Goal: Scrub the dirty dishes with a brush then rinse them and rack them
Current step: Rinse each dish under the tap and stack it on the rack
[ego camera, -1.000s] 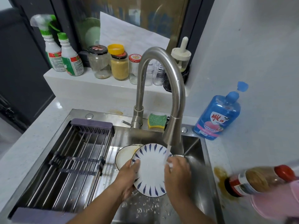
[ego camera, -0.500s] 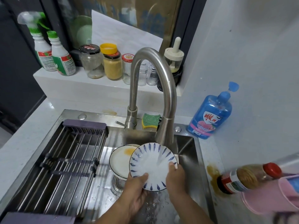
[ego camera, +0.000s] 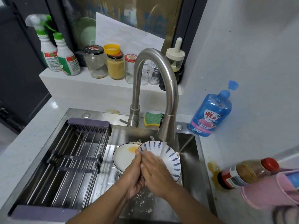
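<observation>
A white plate with blue leaf marks (ego camera: 169, 156) is tilted under the running faucet (ego camera: 166, 97) in the sink. My left hand (ego camera: 133, 173) grips its left rim. My right hand (ego camera: 155, 168) lies flat on the plate's face, fingers straight, in the water stream. Behind it, a second white plate (ego camera: 123, 156) with an orange smear rests in the sink. The roll-up rack (ego camera: 68, 160) spans the sink's left half with nothing on it. No brush is in view.
A green-and-yellow sponge (ego camera: 152, 118) sits behind the faucet. A blue soap bottle (ego camera: 210, 115) stands right of the sink. A sauce bottle (ego camera: 246, 172) lies by a brown spill (ego camera: 212, 168), near a pink cup (ego camera: 273, 189). Jars and spray bottles line the back ledge (ego camera: 77, 81).
My right hand moved from the plate's lower right rim across onto its face, beside my left hand. The plate has tipped flatter under the stream.
</observation>
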Demonstrator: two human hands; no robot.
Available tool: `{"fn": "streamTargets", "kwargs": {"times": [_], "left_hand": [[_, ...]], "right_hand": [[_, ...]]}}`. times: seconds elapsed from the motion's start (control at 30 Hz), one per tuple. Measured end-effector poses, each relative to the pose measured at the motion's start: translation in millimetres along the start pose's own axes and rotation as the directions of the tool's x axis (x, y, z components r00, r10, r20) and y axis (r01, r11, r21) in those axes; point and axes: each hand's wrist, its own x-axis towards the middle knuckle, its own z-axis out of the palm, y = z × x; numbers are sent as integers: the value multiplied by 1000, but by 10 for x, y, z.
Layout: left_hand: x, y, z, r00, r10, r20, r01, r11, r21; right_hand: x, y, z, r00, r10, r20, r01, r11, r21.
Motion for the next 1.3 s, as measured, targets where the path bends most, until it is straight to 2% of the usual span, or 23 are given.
{"fn": "streamTargets", "kwargs": {"times": [0.07,0.13,0.23,0.4,0.5,0.6,0.7,0.8,0.87,0.97,1.03,1.17,1.23,1.3], "left_hand": [[49,52,-53,1000,-5,-4,5,1000,6],[74,110,-71,999,9,-48,-7,999,31],[60,129,-22,996,55,-69,-51,997,52],[5,43,0,995,81,-63,-70,985,157],[-66,-11,53,999,36,-24,-31,985,167],[-102,-52,156,999,-23,35,17,986,165],[-49,-52,169,999,-21,28,17,987,161],[-10,-5,141,1000,0,-24,4,990,143],[11,30,98,996,51,-75,-41,992,122],[73,36,44,991,34,-133,-11,986,168],[59,57,0,988,-45,-149,78,972,221],[40,119,-81,967,-212,-139,243,931,273],[51,149,-57,966,-240,-93,251,958,136],[56,155,15,982,-182,-51,185,979,82]], "right_hand": [[-181,-8,-22,992,-109,60,110,994,-21],[-370,109,-6,992,-108,73,114,989,-95],[-532,202,6,999,-17,31,23,978,-206],[-451,327,55,967,246,-74,-254,956,-146],[-308,456,72,957,282,-72,-290,935,-203],[-172,288,-36,970,244,-16,-243,957,-158],[-231,51,-174,990,102,94,-101,995,-19],[-511,48,-215,988,-90,123,86,996,37],[-707,183,-228,984,-103,148,102,995,11],[-944,482,-308,990,-102,94,110,990,-86],[-1003,623,-336,991,-133,20,134,985,-104],[-974,578,-457,988,-86,-128,96,993,70],[-940,479,-601,992,-10,-126,40,970,240],[-887,401,-766,991,107,-85,-60,900,431]]}}
